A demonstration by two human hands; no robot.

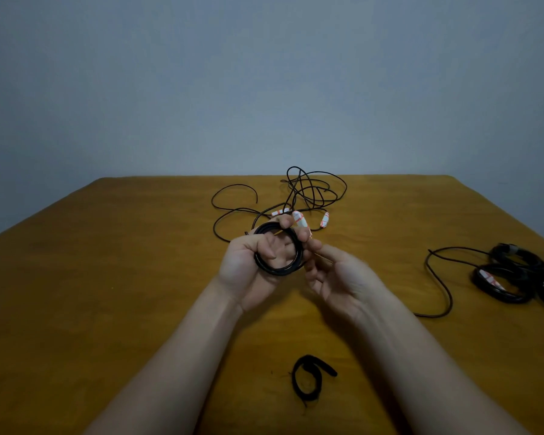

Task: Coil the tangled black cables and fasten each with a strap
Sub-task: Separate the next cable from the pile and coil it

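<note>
Hands were both up over the middle of the wooden table (107, 277), close together and busy with the same thing. The left hand (248, 262), palm up, had its fingers curled through a coil of black cable (277, 271) and gripped it, so the neat round loop sat across the palm and stood up a bit off the table. The right hand (339, 277) was just beside it, also palm up, thumb and fingers pinching at the coil's right edge. It was a little blurry there, so which strand it had couldn't be made out.

Behind the hands, toward the far edge, the tangled black cables (314, 189) were lying in a loose messy heap, with one strand trailing off left in a wide open curve. A few white-and-red tags (325, 220) were on the cables just past the fingertips.

Near the front edge, between the two forearms, a black strap (311, 381) lay curled into a loop on the wood, touching neither arm.

Off on the right side were the finished coils (512, 277), bunched together and overlapping, some showing the same white-and-red tags. A loose cable (443, 277) snaked from that pile back toward the front edge.

A plain grey-blue wall (264, 73) filled everything behind the table.
</note>
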